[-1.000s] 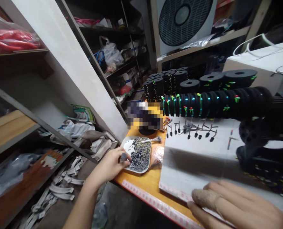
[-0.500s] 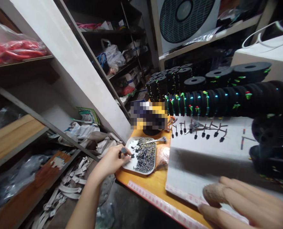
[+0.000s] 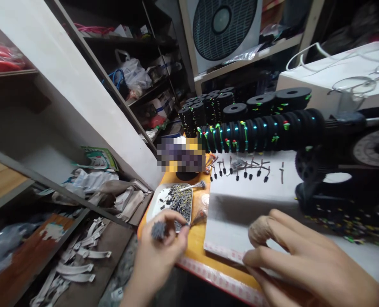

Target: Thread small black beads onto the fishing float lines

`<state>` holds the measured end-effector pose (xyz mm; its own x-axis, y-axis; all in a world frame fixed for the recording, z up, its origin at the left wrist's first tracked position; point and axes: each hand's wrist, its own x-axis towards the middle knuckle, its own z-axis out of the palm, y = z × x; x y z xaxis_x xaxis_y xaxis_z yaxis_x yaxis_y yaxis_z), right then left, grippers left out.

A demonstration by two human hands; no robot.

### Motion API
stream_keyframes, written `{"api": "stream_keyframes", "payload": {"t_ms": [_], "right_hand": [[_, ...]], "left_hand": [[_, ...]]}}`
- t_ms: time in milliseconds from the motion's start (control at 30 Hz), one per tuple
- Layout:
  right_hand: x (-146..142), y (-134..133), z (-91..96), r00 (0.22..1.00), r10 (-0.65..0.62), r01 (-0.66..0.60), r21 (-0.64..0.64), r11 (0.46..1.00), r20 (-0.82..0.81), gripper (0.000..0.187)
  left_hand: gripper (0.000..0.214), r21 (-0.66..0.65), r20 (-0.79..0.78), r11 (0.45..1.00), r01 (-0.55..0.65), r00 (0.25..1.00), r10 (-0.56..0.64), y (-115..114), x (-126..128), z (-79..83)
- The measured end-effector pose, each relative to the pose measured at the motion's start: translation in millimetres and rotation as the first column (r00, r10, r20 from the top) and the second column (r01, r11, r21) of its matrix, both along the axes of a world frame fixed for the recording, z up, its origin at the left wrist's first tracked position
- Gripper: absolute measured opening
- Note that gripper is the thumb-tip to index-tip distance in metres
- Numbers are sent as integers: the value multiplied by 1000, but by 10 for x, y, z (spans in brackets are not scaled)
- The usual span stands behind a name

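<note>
My left hand (image 3: pixel 162 253) is closed, thumb and forefinger pinched together in front of the tray's near edge. A tiny dark piece seems to be at their tips, too small to make out well. A grey bristly tuft (image 3: pixel 159 230) sits against its curled fingers. Beyond lies a white tray (image 3: pixel 154 207) holding a heap of small grey, black and yellow pieces (image 3: pixel 179 200). My right hand (image 3: pixel 298 256) hovers over the white board (image 3: pixel 221 230), thumb and covered forefinger close together; anything between them is hidden. Above the board runs a black ringed roller (image 3: pixel 256 132) with green, red and yellow beads.
Small black weights (image 3: pixel 245 175) hang on short stems below the roller. Black spools (image 3: pixel 235 109) stand behind it. A gear machine (image 3: pixel 307 166) is at right, near scattered coloured bits (image 3: pixel 352 226). Shelving (image 3: pixel 10 183) fills the left; a box fan (image 3: pixel 221 25) stands at the back.
My left hand has come away from inside the tray, nearer to me, its thumb and forefinger now pinched. My right hand has moved left and its fingers have drawn together. The view has turned right.
</note>
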<state>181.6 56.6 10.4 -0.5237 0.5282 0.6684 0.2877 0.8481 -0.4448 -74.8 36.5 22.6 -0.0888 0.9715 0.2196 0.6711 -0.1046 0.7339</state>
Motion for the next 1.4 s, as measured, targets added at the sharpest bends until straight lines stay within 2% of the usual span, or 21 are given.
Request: {"api": "stream_keyframes", "payload": {"t_ms": [33,67,100,167,300,367,433,633,967,1167,1267,1400], "right_hand": [[3,-3,19,1000,-2,2,-9,1000,-22,22],[5,-4,37,999,-4,4,-12,1000,-50,23],[5,-3,54,998,-4,3,-13,1000,-67,23],[6,2,81,997,-12,10,-28,1000,-80,23],[19,3,125,997,0,-6,-82,997,-75,21],[36,-5,166,997,7,-14,-95,995,-73,20],[54,-18,222,999,10,-14,-92,996,-43,19],[76,-43,320,1000,18,-17,-92,996,13,20],[71,-64,265,999,28,-26,-97,995,21,20],[83,-81,211,999,46,-43,-125,991,25,17],[69,-75,134,999,37,-36,-98,995,0,18],[48,-39,13,999,19,-19,-11,1000,37,13]], "left_hand": [[6,49,237,999,8,971,-19,-76,141,-61],[7,94,435,996,1,899,-42,-138,279,-125],[10,119,589,993,-12,806,-61,-185,408,-189],[16,77,785,995,-71,619,-17,-240,627,-297],[25,-123,933,982,-142,321,163,-277,881,-391],[28,-184,950,974,-135,231,211,-294,936,-394],[29,-199,957,972,-126,187,221,-314,961,-392],[28,-158,970,983,-90,174,171,-350,970,-424],[27,-141,970,988,-56,191,150,-372,958,-399],[27,-122,970,989,-85,202,137,-369,981,-387],[27,-91,962,986,-139,244,123,-367,1014,-388],[22,17,929,981,-194,365,56,-366,1047,-417]]}}
